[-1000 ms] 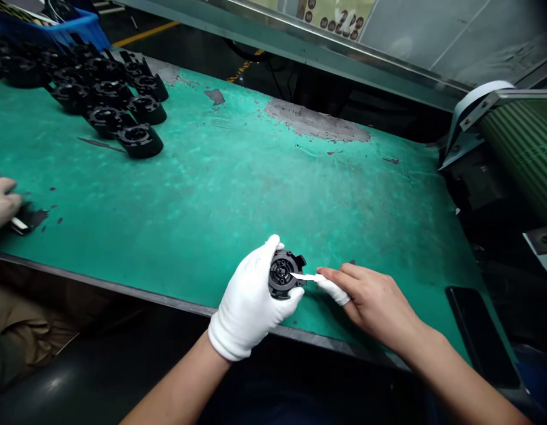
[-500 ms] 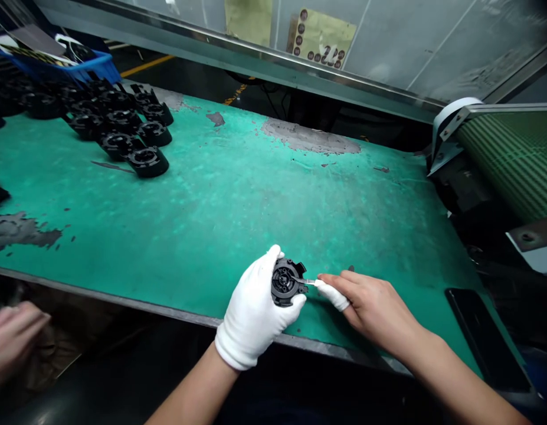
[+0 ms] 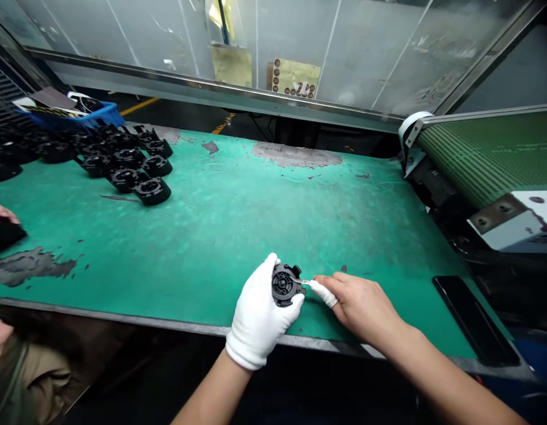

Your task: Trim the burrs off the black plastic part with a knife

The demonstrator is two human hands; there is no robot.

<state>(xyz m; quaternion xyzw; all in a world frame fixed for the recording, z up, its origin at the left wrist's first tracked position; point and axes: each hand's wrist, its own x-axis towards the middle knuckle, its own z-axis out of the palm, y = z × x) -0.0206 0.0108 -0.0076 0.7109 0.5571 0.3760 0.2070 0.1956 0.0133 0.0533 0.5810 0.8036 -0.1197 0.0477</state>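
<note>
My left hand [image 3: 261, 313], in a white glove, is closed around a round black part [image 3: 283, 284] near the front edge of the green table. Ring-shaped ribs show on the part's upward face. My right hand [image 3: 359, 301] is bare apart from a white cover on the thumb. Between its thumb and forefinger it pinches a thin metal tool [image 3: 305, 282], whose tip reaches over the right side of the part. The exact contact point of the tip is too small to tell.
Several black housings [image 3: 152, 190] stand at the back left beside a blue basket [image 3: 89, 120]. A black phone-like slab [image 3: 475, 321] lies at the right edge of the green table [image 3: 238, 218]. Beyond it is a green conveyor [image 3: 498, 153]. Another person's hand [image 3: 3, 212] touches a black object at far left.
The camera view has shifted, so the table and housings sit lower in the picture. Both my hands keep their holds over the front edge. The other person's hand at lower left has moved further left.
</note>
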